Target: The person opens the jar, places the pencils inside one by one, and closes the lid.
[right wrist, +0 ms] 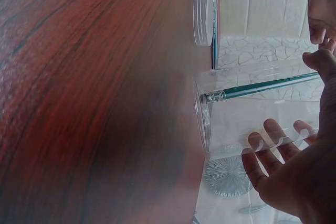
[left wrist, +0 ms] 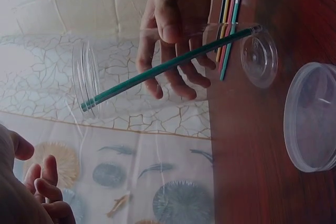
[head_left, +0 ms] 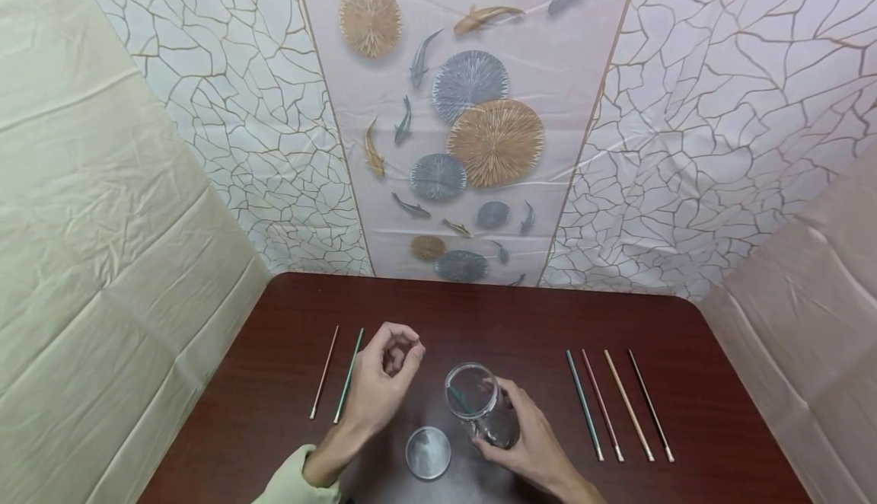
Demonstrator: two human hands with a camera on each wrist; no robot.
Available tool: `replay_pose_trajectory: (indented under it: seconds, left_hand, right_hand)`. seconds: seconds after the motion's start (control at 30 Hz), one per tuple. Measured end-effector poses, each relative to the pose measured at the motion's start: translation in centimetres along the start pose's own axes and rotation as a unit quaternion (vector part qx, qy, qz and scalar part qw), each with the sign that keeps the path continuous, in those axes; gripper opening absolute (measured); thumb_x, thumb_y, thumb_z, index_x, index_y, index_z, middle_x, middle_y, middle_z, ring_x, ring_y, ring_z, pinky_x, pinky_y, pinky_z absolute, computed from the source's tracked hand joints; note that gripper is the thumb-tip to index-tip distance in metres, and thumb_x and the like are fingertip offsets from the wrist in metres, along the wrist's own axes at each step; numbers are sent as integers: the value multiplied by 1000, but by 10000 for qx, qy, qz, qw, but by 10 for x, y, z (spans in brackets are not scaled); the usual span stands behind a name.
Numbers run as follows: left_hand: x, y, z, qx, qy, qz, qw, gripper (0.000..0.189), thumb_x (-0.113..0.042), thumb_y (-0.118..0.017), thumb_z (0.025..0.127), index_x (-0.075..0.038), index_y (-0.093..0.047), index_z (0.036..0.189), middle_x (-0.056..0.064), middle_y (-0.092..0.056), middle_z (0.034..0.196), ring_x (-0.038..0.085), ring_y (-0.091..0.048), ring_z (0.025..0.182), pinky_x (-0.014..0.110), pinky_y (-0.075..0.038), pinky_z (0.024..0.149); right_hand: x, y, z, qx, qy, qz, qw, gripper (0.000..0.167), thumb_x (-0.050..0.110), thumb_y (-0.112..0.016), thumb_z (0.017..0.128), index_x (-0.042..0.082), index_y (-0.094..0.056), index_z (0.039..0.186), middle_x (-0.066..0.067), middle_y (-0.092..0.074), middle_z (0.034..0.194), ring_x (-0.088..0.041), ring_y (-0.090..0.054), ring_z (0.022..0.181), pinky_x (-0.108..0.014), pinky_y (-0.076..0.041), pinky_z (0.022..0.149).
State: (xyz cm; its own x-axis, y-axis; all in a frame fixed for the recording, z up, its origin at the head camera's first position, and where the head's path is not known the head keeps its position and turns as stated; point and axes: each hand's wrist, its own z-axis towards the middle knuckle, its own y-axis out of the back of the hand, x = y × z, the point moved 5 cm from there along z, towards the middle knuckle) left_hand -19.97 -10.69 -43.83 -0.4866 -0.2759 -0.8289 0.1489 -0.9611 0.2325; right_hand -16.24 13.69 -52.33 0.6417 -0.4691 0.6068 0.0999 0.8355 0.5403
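My right hand grips a clear plastic jar around its side, with the thumb in front and the fingers behind. The jar has no lid on it and is a little above the table. One green pencil leans inside it, its eraser end at the jar's bottom. To the left of the jar's mouth, my left hand hovers with loosely curled fingers and nothing between them. On the table between my wrists lies the round clear lid.
A dark red pencil and a green pencil lie at the left of the brown table. Several pencils lie side by side at the right. Patterned cloth hangs behind the table.
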Motion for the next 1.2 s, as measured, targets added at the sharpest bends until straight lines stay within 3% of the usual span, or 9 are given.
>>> replay_pose_trajectory:
  seconds: [0.33, 0.47, 0.67, 1.0, 1.2]
  left_hand:
    - [15, 16, 12, -286, 125, 670, 9973, 17, -7, -79, 94, -18, -71, 103, -11, -60, 75, 10, -50, 63, 22, -38, 57]
    - [30, 28, 20, -437, 449, 984, 9932, 14, -10, -79, 94, -15, -72, 105, -8, -59, 74, 10, -51, 64, 24, -39, 59]
    - [56, 43, 31, -537, 1044, 1645, 9794, 14, -19, -78, 96, -21, -73, 109, -8, -67, 84, 11, -54, 69, 33, -41, 68]
    - [96, 46, 28, 92, 1599, 2497, 9550, 18, -25, -75, 97, -24, -73, 115, -10, -73, 93, 12, -51, 64, 35, -41, 58]
    - [117, 42, 23, 375, 1702, 3018, 9373, 25, -29, -78, 95, -22, -74, 118, -14, -76, 100, 15, -63, 73, 42, -49, 64]
  right_hand:
    - [-1, 0, 1, -53, 72, -44, 10000, 85, 19, -97, 65, 3, -60, 140, -7, -70, 123, -14, -66, 105, -44, -59, 84]
    - [-1, 2, 2, -73, 90, -42, 9999, 86, 19, -97, 65, 6, -59, 141, -8, -70, 124, -15, -66, 106, -44, -59, 85]
    - [-2, 2, 1, -40, -30, -76, 10000, 86, 19, -97, 66, 8, -59, 142, -7, -70, 122, -14, -66, 105, -44, -59, 85]
    - [-5, 2, -2, 0, -113, -125, 9999, 88, 21, -98, 66, 12, -58, 143, -2, -69, 125, -14, -66, 108, -45, -59, 86]
    - [-4, 2, -3, -53, -57, -152, 9999, 87, 21, -98, 65, 9, -59, 142, -3, -69, 125, -14, -66, 107, -44, -59, 85]
